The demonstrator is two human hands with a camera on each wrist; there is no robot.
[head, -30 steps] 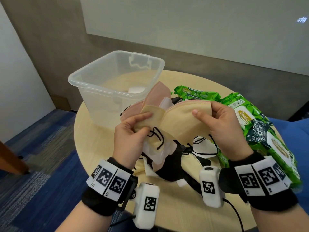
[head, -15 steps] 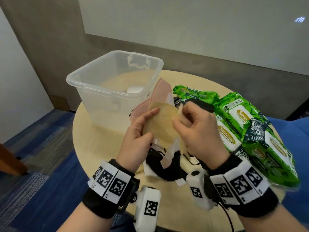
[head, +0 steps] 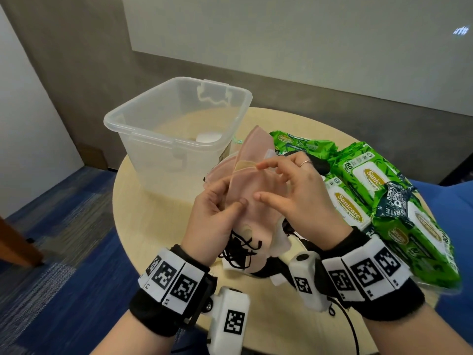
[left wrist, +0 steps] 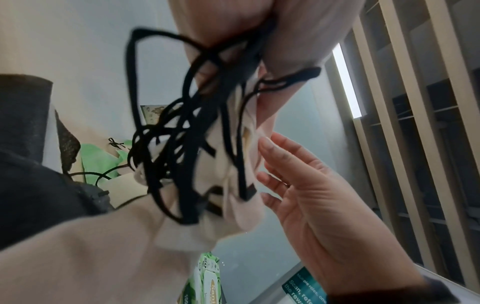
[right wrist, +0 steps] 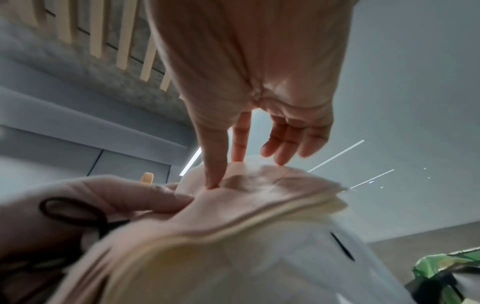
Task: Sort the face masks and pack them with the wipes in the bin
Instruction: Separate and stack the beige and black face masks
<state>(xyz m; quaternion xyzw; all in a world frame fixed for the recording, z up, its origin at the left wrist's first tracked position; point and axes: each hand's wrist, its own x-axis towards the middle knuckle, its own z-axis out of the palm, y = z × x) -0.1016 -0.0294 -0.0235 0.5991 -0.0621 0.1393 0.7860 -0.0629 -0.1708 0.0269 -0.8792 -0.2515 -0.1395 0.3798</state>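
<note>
Over a round pale wooden table (head: 143,201), a fanned stack of soft pink and beige fabric face masks (head: 252,190) held upright, just in front of a clear plastic storage bin (head: 143,116) with latched rim. Left hand (head: 212,219) curled round the lower part of the stack, thumb pressed across the front face, fingers behind; a tangle of thin black elastic ear loops (left wrist: 187,131) dangling below the grip. Right hand (head: 297,193) spread loosely against the right side of the stack, thumb tip and index fingertip touching the fabric, other fingers lifted and relaxed, nothing pinched; a thin ring on one finger. From the right wrist view, thumb tip resting on the layered pink edge, remaining fingers (right wrist: 285,142) hovering just above it. More masks, white and black, lying on the table beneath the hands, partly hidden. Right of the stack, several green plastic packs of wet wipes (head: 358,185) with white flip lids, heaped and overlapping on the table, outside the bin. Inside the bin, one small white object at the bottom, too indistinct to identify. Blue carpet (head: 64,226) below the table.
</note>
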